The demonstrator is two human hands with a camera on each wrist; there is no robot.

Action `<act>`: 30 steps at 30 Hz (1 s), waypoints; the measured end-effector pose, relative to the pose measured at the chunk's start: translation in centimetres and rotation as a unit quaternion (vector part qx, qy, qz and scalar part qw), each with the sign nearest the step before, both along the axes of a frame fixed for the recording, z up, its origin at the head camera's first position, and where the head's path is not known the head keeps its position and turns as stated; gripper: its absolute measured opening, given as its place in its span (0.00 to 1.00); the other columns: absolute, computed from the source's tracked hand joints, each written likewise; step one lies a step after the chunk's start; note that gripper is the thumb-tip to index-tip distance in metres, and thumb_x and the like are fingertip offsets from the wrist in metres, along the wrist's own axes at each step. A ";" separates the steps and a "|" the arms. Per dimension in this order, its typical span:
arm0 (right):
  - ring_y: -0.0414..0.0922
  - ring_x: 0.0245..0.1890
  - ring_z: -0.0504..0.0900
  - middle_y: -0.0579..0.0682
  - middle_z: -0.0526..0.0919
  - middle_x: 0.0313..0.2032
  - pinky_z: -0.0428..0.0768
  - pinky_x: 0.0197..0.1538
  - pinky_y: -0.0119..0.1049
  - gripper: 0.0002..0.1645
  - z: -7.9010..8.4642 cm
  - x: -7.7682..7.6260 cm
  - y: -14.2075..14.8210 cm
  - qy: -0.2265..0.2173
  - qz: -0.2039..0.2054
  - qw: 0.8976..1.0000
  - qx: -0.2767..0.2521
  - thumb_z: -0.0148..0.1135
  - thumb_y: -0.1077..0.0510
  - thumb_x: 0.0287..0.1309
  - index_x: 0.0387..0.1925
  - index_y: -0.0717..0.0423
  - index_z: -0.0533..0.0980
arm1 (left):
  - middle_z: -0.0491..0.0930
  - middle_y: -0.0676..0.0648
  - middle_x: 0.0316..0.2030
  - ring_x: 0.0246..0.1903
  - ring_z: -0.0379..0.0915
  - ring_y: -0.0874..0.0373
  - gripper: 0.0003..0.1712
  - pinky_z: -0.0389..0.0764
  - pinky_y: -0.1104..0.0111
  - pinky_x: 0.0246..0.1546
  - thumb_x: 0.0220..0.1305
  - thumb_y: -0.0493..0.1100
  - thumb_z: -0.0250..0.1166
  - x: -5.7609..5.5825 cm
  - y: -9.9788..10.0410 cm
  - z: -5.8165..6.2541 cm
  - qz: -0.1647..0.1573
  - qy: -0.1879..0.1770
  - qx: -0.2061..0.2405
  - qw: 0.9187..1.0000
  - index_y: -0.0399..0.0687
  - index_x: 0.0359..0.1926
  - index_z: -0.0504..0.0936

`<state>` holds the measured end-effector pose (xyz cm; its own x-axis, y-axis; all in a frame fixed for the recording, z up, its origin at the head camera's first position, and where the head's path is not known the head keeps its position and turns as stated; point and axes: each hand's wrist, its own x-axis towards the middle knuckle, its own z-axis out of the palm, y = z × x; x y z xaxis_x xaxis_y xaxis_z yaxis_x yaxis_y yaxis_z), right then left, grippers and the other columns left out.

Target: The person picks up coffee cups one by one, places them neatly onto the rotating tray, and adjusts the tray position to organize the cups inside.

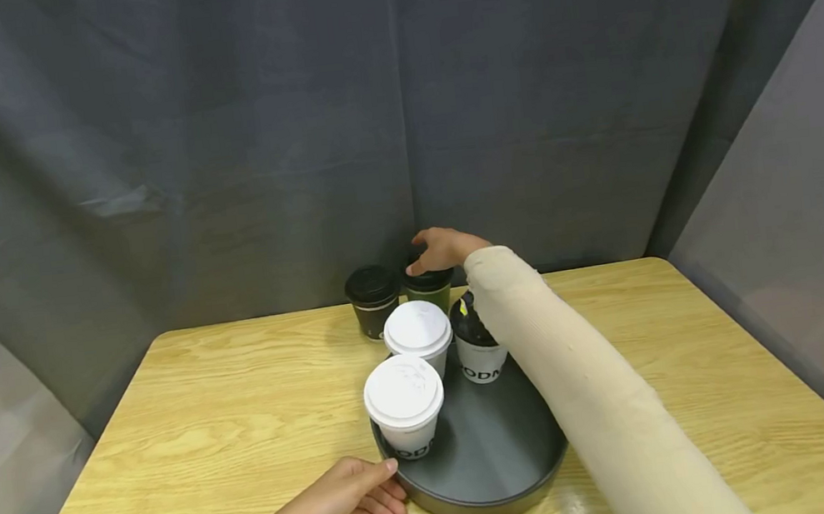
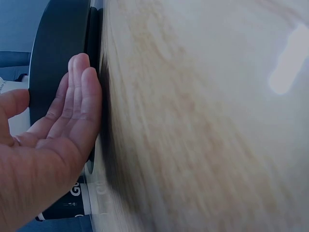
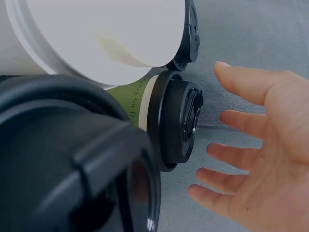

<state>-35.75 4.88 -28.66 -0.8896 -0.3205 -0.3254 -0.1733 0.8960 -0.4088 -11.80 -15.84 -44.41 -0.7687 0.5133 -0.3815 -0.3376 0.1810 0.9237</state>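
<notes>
My right hand (image 1: pixel 443 249) hovers over the black lid of a green paper cup (image 1: pixel 429 290), fingers spread; the right wrist view shows a gap between fingertips and lid (image 3: pixel 181 121). My left hand (image 1: pixel 365 492) is at the near left side of a round dark tray (image 1: pixel 496 483). Its fingers lie fairly straight along the tray's outer wall (image 2: pixel 58 53), the thumb by the rim. Inside the tray are two white-lidded cups, a nearer one (image 1: pixel 404 396) and a farther one (image 1: pixel 418 330), and a white cup with a black lid (image 1: pixel 481 358), partly hidden by my right sleeve.
A black cup (image 1: pixel 374 303) stands left of the green cup, near the table's back edge. The wooden table (image 1: pixel 247 408) extends on both sides of the tray. A grey curtain (image 1: pixel 279 137) hangs directly behind the table.
</notes>
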 end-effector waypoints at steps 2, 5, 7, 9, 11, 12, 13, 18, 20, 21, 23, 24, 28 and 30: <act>0.55 0.73 0.50 0.55 0.51 0.73 0.58 0.70 0.54 0.43 -0.1 -0.1 0.0 -0.002 -0.001 1.000 0.006 0.59 0.43 0.63 0.73 0.49 0.54 | 0.83 0.46 0.29 0.26 0.81 0.61 0.29 0.83 0.71 0.30 0.73 0.55 0.49 -0.1 0.1 0.0 -0.002 0.002 -0.001 1.000 0.29 0.40 0.79; 0.55 0.73 0.50 0.55 0.52 0.73 0.58 0.70 0.55 0.43 -0.3 -0.3 0.1 -0.007 -0.005 1.000 0.013 0.59 0.43 0.62 0.73 0.47 0.54 | 0.83 0.45 0.29 0.26 0.81 0.61 0.29 0.84 0.71 0.30 0.73 0.55 0.49 -0.1 0.2 -0.1 -0.005 0.005 -0.003 1.000 0.29 0.40 0.79; 0.54 0.73 0.50 0.54 0.52 0.73 0.57 0.70 0.55 0.44 -0.5 -0.5 0.2 -0.009 -0.006 1.000 0.015 0.60 0.43 0.61 0.73 0.46 0.54 | 0.83 0.45 0.29 0.26 0.80 0.61 0.30 0.84 0.70 0.30 0.72 0.55 0.50 -0.2 0.2 -0.1 -0.005 0.006 -0.004 1.000 0.29 0.40 0.80; 0.54 0.73 0.50 0.54 0.52 0.73 0.57 0.70 0.55 0.44 -0.7 -0.6 0.2 -0.010 -0.004 1.000 0.016 0.60 0.43 0.61 0.73 0.46 0.54 | 0.83 0.45 0.28 0.25 0.80 0.62 0.30 0.83 0.71 0.30 0.72 0.56 0.50 -0.2 0.2 -0.1 -0.004 0.006 -0.003 1.000 0.29 0.39 0.80; 0.54 0.73 0.50 0.54 0.52 0.73 0.56 0.70 0.54 0.44 -0.8 -0.6 0.2 -0.009 0.000 1.000 0.014 0.61 0.44 0.61 0.73 0.47 0.54 | 0.83 0.45 0.28 0.25 0.80 0.62 0.30 0.83 0.71 0.30 0.72 0.56 0.51 -0.2 0.3 -0.1 -0.003 0.005 0.000 1.000 0.29 0.39 0.80; 0.54 0.73 0.49 0.54 0.52 0.73 0.56 0.71 0.54 0.44 -0.9 -0.6 0.2 -0.008 0.003 1.000 0.013 0.61 0.45 0.61 0.73 0.48 0.54 | 0.83 0.46 0.28 0.25 0.80 0.61 0.30 0.83 0.71 0.30 0.72 0.56 0.51 -0.2 0.3 -0.1 -0.002 0.004 0.001 1.000 0.29 0.39 0.80; 0.54 0.73 0.49 0.55 0.52 0.73 0.56 0.71 0.54 0.45 -1.0 -0.6 0.1 -0.007 0.006 1.000 0.012 0.62 0.46 0.60 0.73 0.48 0.53 | 0.83 0.46 0.28 0.26 0.81 0.61 0.30 0.83 0.71 0.29 0.72 0.56 0.51 -0.1 0.3 -0.1 -0.001 0.003 0.003 1.000 0.29 0.39 0.80; 0.54 0.73 0.50 0.55 0.52 0.73 0.56 0.71 0.52 0.46 -1.6 -0.4 -0.1 -0.005 0.019 1.000 0.014 0.62 0.47 0.60 0.73 0.49 0.52 | 0.83 0.46 0.28 0.25 0.80 0.62 0.29 0.83 0.71 0.29 0.73 0.55 0.49 0.0 0.3 0.0 -0.001 0.001 0.001 1.000 0.29 0.40 0.80; 0.54 0.73 0.50 0.55 0.52 0.73 0.56 0.71 0.52 0.46 -1.8 -0.4 -0.2 0.001 0.021 1.000 0.016 0.62 0.47 0.60 0.73 0.50 0.52 | 0.83 0.45 0.28 0.25 0.80 0.62 0.30 0.83 0.71 0.29 0.73 0.54 0.49 0.0 0.2 0.0 -0.001 0.001 -0.001 1.000 0.28 0.40 0.80; 0.54 0.73 0.50 0.55 0.52 0.73 0.57 0.71 0.52 0.46 -1.9 -0.4 -0.3 0.003 0.021 1.000 0.016 0.62 0.47 0.60 0.74 0.49 0.52 | 0.83 0.45 0.28 0.25 0.80 0.62 0.30 0.83 0.71 0.29 0.73 0.55 0.48 0.0 0.2 0.0 -0.002 0.002 -0.002 1.000 0.28 0.40 0.80; 0.54 0.73 0.50 0.55 0.52 0.73 0.56 0.71 0.52 0.46 -2.0 -0.3 -0.4 0.009 0.020 1.000 0.015 0.62 0.48 0.60 0.74 0.50 0.52 | 0.83 0.45 0.28 0.25 0.80 0.62 0.30 0.83 0.71 0.30 0.73 0.55 0.48 0.0 0.2 -0.1 -0.002 0.002 -0.001 1.000 0.28 0.40 0.80; 0.54 0.73 0.50 0.56 0.52 0.73 0.57 0.71 0.52 0.46 -2.1 -0.3 -0.4 0.013 0.020 1.000 0.015 0.63 0.48 0.60 0.74 0.50 0.52 | 0.83 0.45 0.28 0.25 0.80 0.62 0.30 0.83 0.71 0.30 0.73 0.55 0.48 0.0 0.2 -0.1 -0.002 0.002 0.000 1.000 0.28 0.40 0.80; 0.54 0.72 0.52 0.57 0.55 0.72 0.58 0.71 0.51 0.46 -2.4 -0.3 -0.6 0.036 0.024 0.999 0.019 0.64 0.51 0.59 0.73 0.51 0.53 | 0.83 0.45 0.28 0.25 0.80 0.62 0.30 0.83 0.71 0.30 0.73 0.55 0.49 0.0 0.1 -0.2 -0.001 0.000 0.002 1.000 0.29 0.40 0.80; 0.54 0.72 0.53 0.58 0.57 0.71 0.60 0.70 0.50 0.46 -2.6 -0.3 -0.6 0.050 0.026 0.998 0.019 0.65 0.53 0.58 0.73 0.52 0.54 | 0.83 0.46 0.28 0.25 0.80 0.62 0.30 0.83 0.71 0.29 0.73 0.55 0.49 0.0 0.1 -0.2 0.000 0.000 0.001 1.000 0.29 0.39 0.80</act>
<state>-36.05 4.27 -31.30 -0.9006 -0.3572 -0.2477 -0.2593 0.8988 -0.3534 -11.81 -15.74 -44.65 -0.7687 0.5137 -0.3811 -0.3384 0.1789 0.9238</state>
